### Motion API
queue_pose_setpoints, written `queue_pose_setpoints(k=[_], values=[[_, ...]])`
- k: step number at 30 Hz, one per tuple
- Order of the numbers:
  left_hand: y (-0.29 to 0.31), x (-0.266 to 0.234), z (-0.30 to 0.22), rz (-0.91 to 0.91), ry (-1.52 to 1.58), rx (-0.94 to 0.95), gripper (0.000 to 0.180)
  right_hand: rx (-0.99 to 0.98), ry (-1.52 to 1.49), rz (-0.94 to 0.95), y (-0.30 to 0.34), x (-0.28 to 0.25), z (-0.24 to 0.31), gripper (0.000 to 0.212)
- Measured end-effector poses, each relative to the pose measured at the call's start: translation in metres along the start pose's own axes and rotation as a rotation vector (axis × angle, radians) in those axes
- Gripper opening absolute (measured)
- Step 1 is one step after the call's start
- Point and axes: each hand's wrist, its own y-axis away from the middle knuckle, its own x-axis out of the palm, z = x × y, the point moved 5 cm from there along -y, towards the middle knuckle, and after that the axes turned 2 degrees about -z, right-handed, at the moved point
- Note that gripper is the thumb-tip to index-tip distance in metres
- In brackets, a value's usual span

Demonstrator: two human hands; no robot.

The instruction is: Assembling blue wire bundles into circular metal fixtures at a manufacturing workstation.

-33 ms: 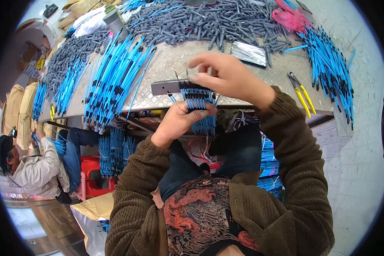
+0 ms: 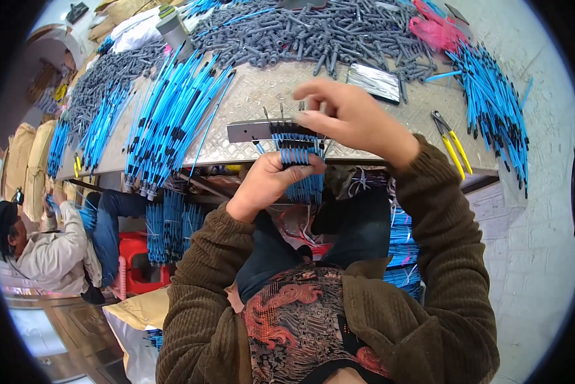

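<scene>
A: What is the left hand (image 2: pixel 271 178) doing at the table's (image 2: pixel 246 96) near edge?

B: It's grasping a bundle of blue rods (image 2: pixel 294 155), fingers wrapping across the row, presumably to be keeping the rods side by side. Their black ends are pointing over the table; their lower lengths are hanging past the near edge, which is probably giving them room.

A: And that grey metal bar (image 2: pixel 241 132)?

B: It's lying near that same edge, with the black ends crossing it. It may be serving as a rest, but I'm only judging by position.

A: Is the right hand (image 2: pixel 300 104) gripping anything?

B: It's hovering above those ends, fingers curling toward the thumb. I can't tell whether they're pinching one of the thin prongs.

A: Why are the yellow-handled pliers (image 2: pixel 452 144) sitting near the near right corner?

B: Their handles are facing the person, so they're perhaps staying within easy reach.
</scene>
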Motion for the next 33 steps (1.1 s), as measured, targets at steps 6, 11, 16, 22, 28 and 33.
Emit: queue_pose_setpoints(k=[6, 11, 16, 22, 28, 33], values=[[-0.003, 0.0, 0.004, 0.05, 0.017, 0.034, 0.017, 0.079, 0.052, 0.005, 0.028, -0.009, -0.005, 0.013], [-0.003, -0.001, 0.002, 0.088, 0.026, -0.001, 0.018, -0.043, 0.204, -0.046, 0.023, -0.009, 0.007, 0.014], [-0.004, 0.002, 0.001, 0.066, 0.016, -0.029, 0.02, -0.117, 0.223, -0.063, 0.024, -0.014, 0.004, 0.012], [-0.004, 0.003, 0.006, 0.022, 0.086, -0.017, 0.02, 0.132, 0.136, -0.084, 0.016, -0.045, -0.051, 0.017], [-0.007, 0.003, 0.006, -0.02, 0.142, 0.014, 0.02, 0.349, 0.692, -0.058, 0.016, -0.073, -0.183, 0.019], [-0.009, 0.0, 0.009, -0.028, 0.149, 0.029, 0.019, 0.368, 0.804, -0.011, 0.016, -0.072, -0.214, 0.016]])
